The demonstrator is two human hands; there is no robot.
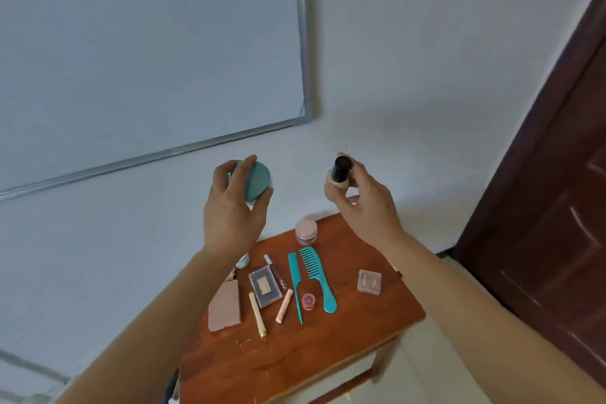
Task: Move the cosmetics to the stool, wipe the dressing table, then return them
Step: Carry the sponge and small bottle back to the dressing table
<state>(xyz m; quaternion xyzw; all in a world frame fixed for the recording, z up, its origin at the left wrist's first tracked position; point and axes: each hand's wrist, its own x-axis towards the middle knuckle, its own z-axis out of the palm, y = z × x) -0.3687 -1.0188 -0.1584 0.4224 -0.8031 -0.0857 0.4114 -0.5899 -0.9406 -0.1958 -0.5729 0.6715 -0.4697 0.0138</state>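
My left hand grips a round teal jar, held up in the air above the far left corner of the wooden table. My right hand holds a beige bottle with a black cap above the table's far edge. On the table lie a pink jar, two teal combs, a dark compact, a pink palette, a clear square case, a small red pot and two slim sticks.
A framed whiteboard hangs on the white wall behind the table. A dark brown door stands at the right. Pale floor shows to the right of the table. A small teal-and-white item peeks out under my left wrist.
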